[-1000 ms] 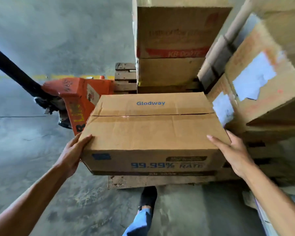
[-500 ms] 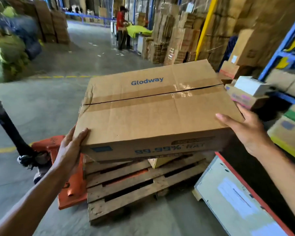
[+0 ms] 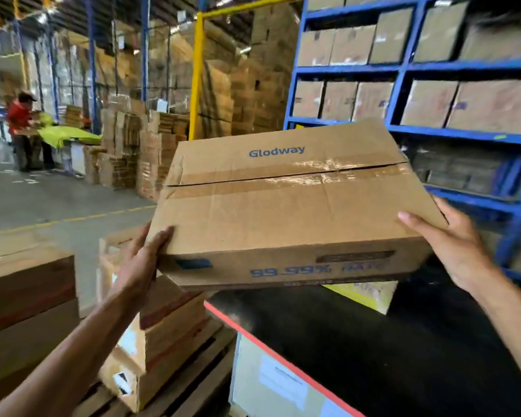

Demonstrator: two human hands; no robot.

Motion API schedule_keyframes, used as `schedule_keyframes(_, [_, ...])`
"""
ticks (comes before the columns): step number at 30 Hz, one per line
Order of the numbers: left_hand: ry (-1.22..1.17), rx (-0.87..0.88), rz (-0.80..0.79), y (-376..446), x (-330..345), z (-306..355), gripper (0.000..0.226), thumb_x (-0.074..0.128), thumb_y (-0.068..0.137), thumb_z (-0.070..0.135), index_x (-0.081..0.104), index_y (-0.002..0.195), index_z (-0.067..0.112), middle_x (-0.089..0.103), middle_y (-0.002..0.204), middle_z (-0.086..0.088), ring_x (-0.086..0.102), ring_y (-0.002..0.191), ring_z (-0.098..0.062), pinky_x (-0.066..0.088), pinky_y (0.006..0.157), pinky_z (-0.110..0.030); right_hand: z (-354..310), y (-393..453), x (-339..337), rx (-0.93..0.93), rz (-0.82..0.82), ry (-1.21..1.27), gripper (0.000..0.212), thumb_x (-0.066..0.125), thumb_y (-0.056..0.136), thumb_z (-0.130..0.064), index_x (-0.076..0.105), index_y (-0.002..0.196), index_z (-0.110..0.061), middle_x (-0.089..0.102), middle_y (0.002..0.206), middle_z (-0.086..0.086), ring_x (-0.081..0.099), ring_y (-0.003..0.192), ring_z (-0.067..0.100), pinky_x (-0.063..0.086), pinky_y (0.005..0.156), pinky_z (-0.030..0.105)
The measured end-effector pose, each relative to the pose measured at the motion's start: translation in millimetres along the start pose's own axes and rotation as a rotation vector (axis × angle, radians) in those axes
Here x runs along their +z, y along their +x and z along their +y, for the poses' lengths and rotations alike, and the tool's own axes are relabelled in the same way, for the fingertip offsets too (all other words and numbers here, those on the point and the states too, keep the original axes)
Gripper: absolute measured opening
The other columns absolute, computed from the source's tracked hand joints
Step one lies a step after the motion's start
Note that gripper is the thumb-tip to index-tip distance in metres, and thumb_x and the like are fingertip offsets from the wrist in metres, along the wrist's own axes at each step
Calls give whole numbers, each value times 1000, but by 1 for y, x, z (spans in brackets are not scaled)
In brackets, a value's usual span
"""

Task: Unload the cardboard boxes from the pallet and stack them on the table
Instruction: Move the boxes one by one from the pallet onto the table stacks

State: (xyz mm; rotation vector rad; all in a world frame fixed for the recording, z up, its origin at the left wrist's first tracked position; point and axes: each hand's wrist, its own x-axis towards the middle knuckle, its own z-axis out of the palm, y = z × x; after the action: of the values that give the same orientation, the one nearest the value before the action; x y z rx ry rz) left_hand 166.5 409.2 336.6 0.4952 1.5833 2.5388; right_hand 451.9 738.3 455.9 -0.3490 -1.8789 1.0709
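Observation:
I hold a taped brown cardboard box (image 3: 283, 218) printed "Glodway" in the air at chest height. My left hand (image 3: 142, 263) grips its near left corner and my right hand (image 3: 451, 251) presses its right side. The box hangs over the far edge of a black table (image 3: 373, 341) with a red rim. Below left, more cardboard boxes (image 3: 163, 335) lie on the wooden pallet (image 3: 193, 383). A yellow-topped box (image 3: 364, 293) shows on the table under the held box.
Blue shelving (image 3: 403, 67) full of boxes stands right behind the table. A large box stack (image 3: 24, 305) is at my left. Stacks of flat cardboard (image 3: 139, 145) and a person in red (image 3: 21, 127) stand far across the concrete floor.
I have lifted the box off the pallet and turned right with it. The pallet jack has left the view; the table and blue shelving now fill the right side.

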Motion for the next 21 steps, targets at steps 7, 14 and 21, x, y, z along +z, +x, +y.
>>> schedule_keyframes(7, [-54,60,-215,123,132,-26,42,59,91,19,54,134,20,66,116,4,62,99,-9,51,73,-19,31,56,-44,13,208,-33,76,78,32,-77,66,99,-44,74,92,-20,66,82,-6,52,71,13])
schedule_keyframes(14, [-52,50,-410,291,252,-73,42,62,88,21,58,130,18,65,123,-1,59,112,-16,42,104,-34,105,168,-31,77,383,-43,50,79,48,-59,64,94,-46,73,93,-15,68,86,2,51,77,31])
schedule_keyframes(21, [-15,10,-525,412,348,-121,38,58,90,19,61,127,24,68,115,8,61,106,-11,46,84,-24,179,268,-27,137,524,-69,53,72,82,-30,52,131,-30,63,98,-12,59,86,3,47,66,24])
